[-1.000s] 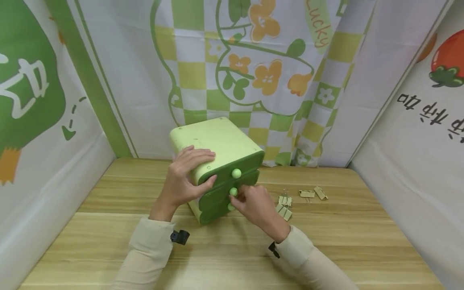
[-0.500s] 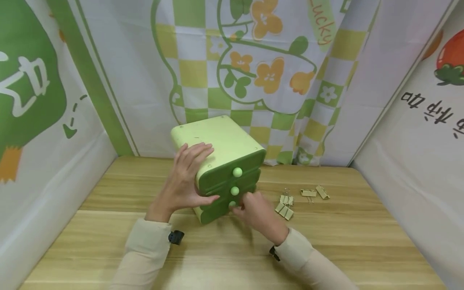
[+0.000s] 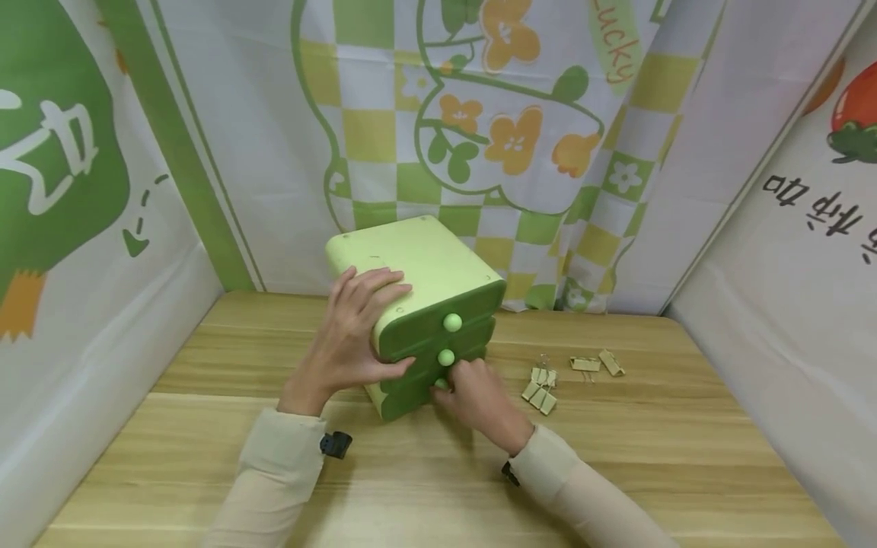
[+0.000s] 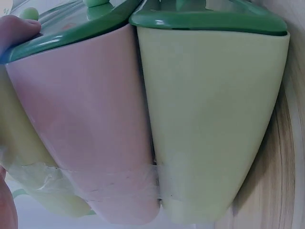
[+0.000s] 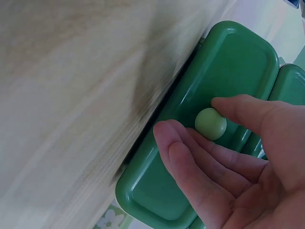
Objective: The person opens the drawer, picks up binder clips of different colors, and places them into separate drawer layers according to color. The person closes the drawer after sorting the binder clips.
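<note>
A small drawer cabinet [image 3: 425, 255] with a pale green top and dark green fronts stands on the table, its front turned to the right. My left hand [image 3: 349, 335] holds its near left corner, fingers over the top and thumb across the front. In the left wrist view, the cabinet's side shows a pink section [image 4: 86, 114] beside a pale green one [image 4: 214, 114], with clear tape [image 4: 109, 183] across them. My right hand [image 3: 479, 399] is at the bottom drawer. Its thumb and fingers pinch the round light green knob [image 5: 210, 124] in the right wrist view.
Several yellowish binder clips [image 3: 541, 388] lie on the wooden table [image 3: 651, 457] to the right of the cabinet, close to my right hand. A patterned curtain [image 3: 370, 137] hangs behind, and printed fabric walls stand on both sides.
My right hand has gone down from near the middle knob to the bottom knob. My left hand's thumb has shifted lower on the front. The cabinet stays in place.
</note>
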Motion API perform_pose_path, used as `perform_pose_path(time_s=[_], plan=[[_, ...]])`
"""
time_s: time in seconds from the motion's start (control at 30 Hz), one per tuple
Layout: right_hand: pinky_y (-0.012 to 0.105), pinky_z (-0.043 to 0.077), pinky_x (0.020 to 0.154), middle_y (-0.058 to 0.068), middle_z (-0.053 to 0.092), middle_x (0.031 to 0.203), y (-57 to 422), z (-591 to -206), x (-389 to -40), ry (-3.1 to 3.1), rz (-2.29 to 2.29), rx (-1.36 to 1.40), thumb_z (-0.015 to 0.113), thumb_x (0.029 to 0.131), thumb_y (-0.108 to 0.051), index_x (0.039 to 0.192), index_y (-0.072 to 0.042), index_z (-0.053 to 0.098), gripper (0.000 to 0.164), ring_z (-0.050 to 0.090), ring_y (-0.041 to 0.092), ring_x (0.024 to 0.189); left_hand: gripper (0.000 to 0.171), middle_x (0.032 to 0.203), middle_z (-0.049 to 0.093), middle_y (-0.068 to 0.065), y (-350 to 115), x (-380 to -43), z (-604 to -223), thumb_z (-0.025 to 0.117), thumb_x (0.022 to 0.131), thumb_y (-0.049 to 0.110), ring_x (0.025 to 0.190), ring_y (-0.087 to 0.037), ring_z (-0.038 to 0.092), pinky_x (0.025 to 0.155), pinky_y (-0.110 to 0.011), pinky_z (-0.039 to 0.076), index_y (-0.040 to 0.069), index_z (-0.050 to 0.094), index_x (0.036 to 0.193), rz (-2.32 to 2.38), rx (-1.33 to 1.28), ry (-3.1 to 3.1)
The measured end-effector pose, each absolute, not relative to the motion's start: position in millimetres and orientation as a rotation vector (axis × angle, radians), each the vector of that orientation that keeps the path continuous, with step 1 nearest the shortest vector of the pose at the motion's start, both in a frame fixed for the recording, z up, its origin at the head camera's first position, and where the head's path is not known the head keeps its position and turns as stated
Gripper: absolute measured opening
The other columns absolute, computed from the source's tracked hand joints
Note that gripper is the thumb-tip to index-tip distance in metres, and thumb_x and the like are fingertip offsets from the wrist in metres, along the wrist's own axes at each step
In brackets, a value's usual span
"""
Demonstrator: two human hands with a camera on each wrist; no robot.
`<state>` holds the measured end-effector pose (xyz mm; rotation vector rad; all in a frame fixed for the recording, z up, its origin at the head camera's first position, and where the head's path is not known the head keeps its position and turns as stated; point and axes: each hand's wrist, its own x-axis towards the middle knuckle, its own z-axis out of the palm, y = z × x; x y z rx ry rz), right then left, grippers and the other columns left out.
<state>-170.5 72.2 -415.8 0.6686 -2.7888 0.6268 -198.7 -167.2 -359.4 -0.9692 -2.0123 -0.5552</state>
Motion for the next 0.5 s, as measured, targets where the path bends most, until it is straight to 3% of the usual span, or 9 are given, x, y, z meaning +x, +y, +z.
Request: perform_pose_path(time_s=[0.23, 0.37, 0.5], plan=[[0.023, 0.040, 0.045, -0.007, 0.043, 0.053, 76, -417, -167, -2.780, 0.614, 0.658, 0.081, 0.088, -0.018, 0.065, -0.014, 0.058, 0.033, 0.046, 0.008, 0.049, 0.097, 0.150, 0.057, -0.011, -164, -199, -359, 0.093, 0.059, 0.048, 0.142, -0.033, 0.049, 0.127, -0.065, 0.025, 0.015, 0.058, 0.143, -0.539, -0.951, -2.009], [0.020, 0.034, 0.043, -0.011, 0.036, 0.050, 80, -414, -160, -2.793, 0.587, 0.673, 0.080, 0.089, -0.019, 0.058, -0.016, 0.051, 0.042, 0.039, 0.004, 0.046, 0.096, 0.150, 0.058, -0.010, -164, -199, -359, 0.093, 0.060, 0.048, 0.141, -0.032, 0.050, 0.127, -0.066, 0.025, 0.015, 0.058, 0.143, -0.534, -0.937, -2.010], [0.019, 0.031, 0.040, -0.013, 0.035, 0.049, 85, -412, -151, -2.793, 0.596, 0.711, 0.078, 0.090, -0.017, 0.062, -0.015, 0.058, 0.034, 0.036, 0.001, 0.043, 0.097, 0.149, 0.058, -0.010, -166, -199, -359, 0.093, 0.060, 0.048, 0.141, -0.032, 0.050, 0.127, -0.065, 0.025, 0.015, 0.058, 0.144, -0.534, -0.926, -2.008]])
